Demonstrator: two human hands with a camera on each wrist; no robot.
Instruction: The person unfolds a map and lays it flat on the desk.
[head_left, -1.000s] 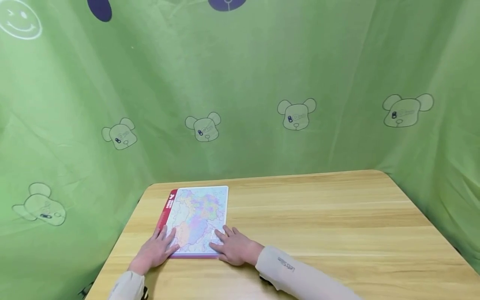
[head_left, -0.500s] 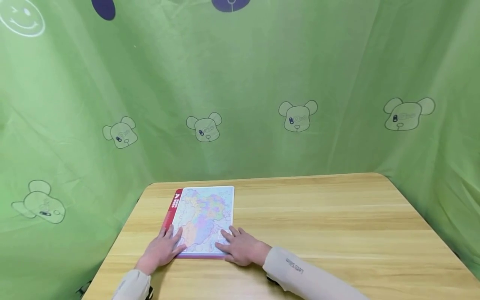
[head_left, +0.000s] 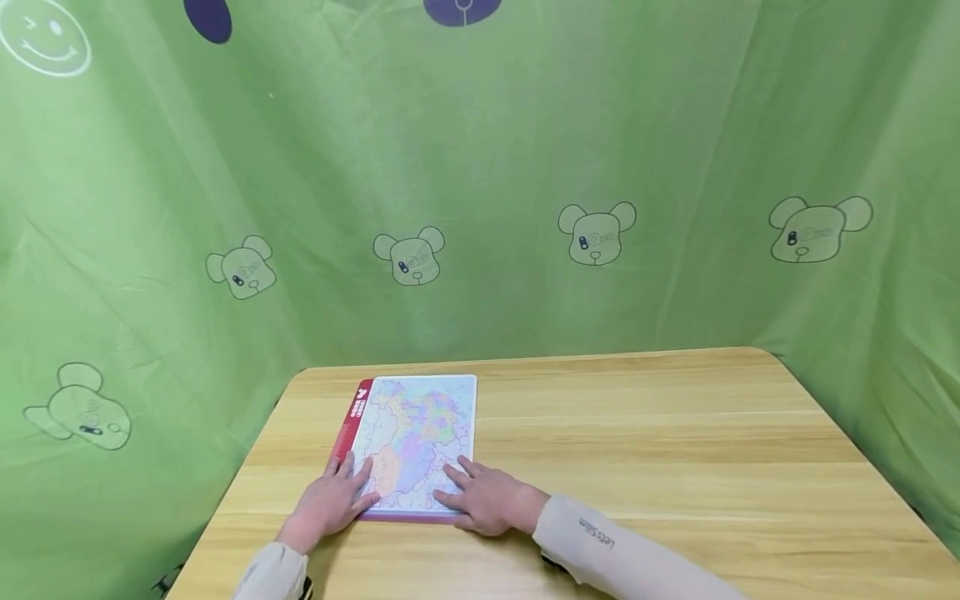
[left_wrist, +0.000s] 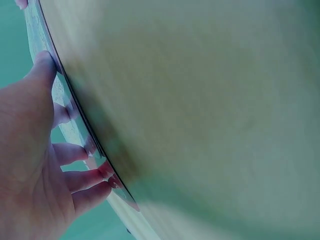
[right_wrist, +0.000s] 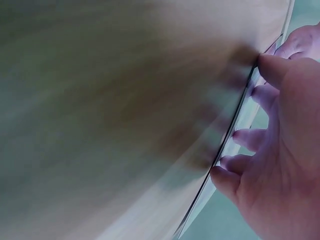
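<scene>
A flat map board (head_left: 420,425) with a coloured map and a red strip along its left edge lies on the left part of the table. My left hand (head_left: 326,504) rests on its near left corner, fingers spread. Opposite it, my right hand (head_left: 491,502) touches the near right corner, also with fingers spread. In the left wrist view, the fingertips of the left hand (left_wrist: 35,150) lie on the thin board (left_wrist: 75,122). The right wrist view has the right hand (right_wrist: 290,140) at the board's dark edge (right_wrist: 232,120).
The light wooden table (head_left: 660,450) extends to the right of the board. A green curtain (head_left: 495,142) printed with bear heads hangs behind the table and at both sides.
The map board has slid a little to the right across the table. Both hands have moved with it and stay on its near corners.
</scene>
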